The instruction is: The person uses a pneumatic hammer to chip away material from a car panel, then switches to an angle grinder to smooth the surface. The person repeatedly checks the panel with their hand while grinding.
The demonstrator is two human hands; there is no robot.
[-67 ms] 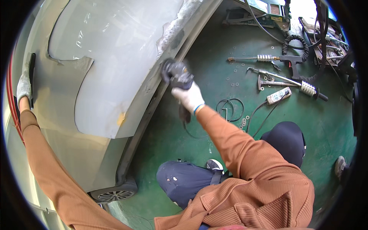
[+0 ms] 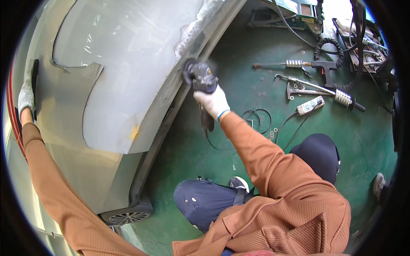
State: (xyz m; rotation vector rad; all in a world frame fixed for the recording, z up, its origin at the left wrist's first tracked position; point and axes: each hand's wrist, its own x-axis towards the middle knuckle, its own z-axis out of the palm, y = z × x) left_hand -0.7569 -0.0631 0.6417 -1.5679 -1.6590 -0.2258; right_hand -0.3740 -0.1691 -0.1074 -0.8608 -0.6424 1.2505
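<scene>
My right hand (image 2: 212,101), in a white glove, is closed around a dark angle grinder (image 2: 204,80). The grinder's round head is at the lower edge of the car's side panel (image 2: 124,81), blurred at its rim; whether it touches the metal I cannot tell. Grey primer-like patches cover the panel, with a rough bare-metal strip (image 2: 188,38) above the grinder and a small yellowish spot (image 2: 135,131) lower down. My left hand (image 2: 27,97), also gloved, rests far left with its fingers stretched along a black strip (image 2: 35,85) on the car.
On the green floor lie a gun-shaped tool (image 2: 324,66) with a coiled hose, a slide hammer (image 2: 341,97), a hammer (image 2: 294,91), a white power strip (image 2: 310,106) and several small washers (image 2: 272,135). A floor jack (image 2: 294,19) stands behind. Another person's shoe (image 2: 379,186) shows at right.
The grinder and my right hand have shifted slightly right, away from the panel. My left hand stays in place.
</scene>
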